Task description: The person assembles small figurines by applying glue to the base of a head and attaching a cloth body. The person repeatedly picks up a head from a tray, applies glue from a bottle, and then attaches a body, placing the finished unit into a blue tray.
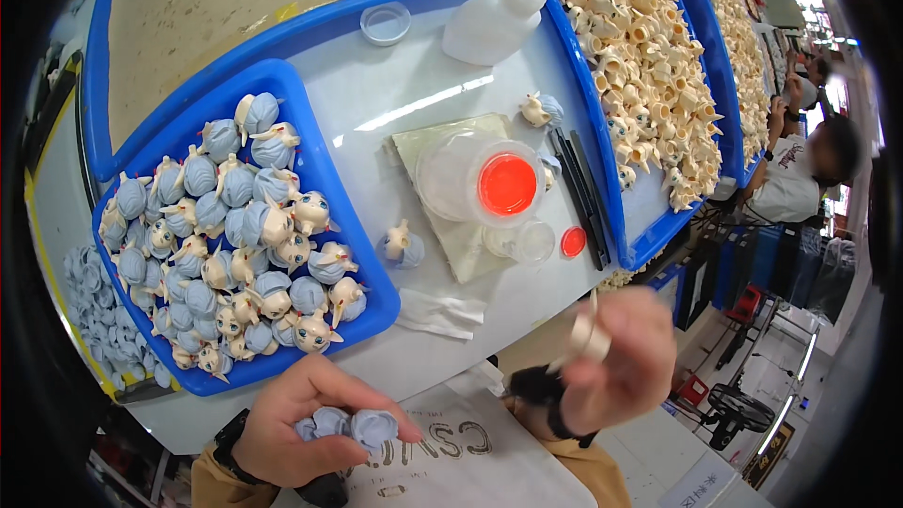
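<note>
The left hand (282, 425) holds grey-blue hair pieces (374, 428) between thumb and curled fingers, near the blue tray (384, 296); the right hand (635, 353), blurred, pinches a cream doll head (589, 339). A light fingertip hold on each probably best keeps them undistorted and in view

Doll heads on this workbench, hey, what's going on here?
A person's left hand holds grey-blue hair pieces; the right hand holds a beige doll part, blurred. A blue tray at left is full of heads with hair, and hairless beige heads are piled in a second tray at right.
</note>
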Demonstrator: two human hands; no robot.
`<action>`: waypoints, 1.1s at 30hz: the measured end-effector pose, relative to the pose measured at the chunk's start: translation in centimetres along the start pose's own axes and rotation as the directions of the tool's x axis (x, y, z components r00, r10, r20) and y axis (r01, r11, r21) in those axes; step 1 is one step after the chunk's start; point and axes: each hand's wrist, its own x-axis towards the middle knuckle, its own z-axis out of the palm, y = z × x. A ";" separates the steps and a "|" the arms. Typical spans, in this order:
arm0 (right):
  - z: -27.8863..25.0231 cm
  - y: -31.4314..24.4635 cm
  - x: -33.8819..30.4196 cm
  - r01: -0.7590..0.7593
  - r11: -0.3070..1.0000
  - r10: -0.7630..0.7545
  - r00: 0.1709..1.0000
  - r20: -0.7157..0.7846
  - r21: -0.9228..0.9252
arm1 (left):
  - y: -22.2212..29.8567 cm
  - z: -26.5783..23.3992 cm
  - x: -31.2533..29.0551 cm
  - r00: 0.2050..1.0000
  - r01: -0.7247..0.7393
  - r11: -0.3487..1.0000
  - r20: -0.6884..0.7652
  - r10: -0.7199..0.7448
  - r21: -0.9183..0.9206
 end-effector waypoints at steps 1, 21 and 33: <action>-0.3 0.3 0.7 0.011 0.997 -0.007 0.999 0.049 -0.082 | 0.0 0.0 -0.1 1.000 -0.007 1.000 0.020 0.007 0.009; 0.8 1.5 3.0 0.115 0.906 -0.003 0.964 0.266 -0.408 | -0.2 -1.0 0.7 0.992 -0.084 0.978 0.105 0.065 0.192; 0.7 1.9 1.6 0.077 0.892 -0.011 0.989 0.150 -0.445 | -0.3 -1.2 0.7 0.994 -0.074 0.977 0.094 0.056 0.198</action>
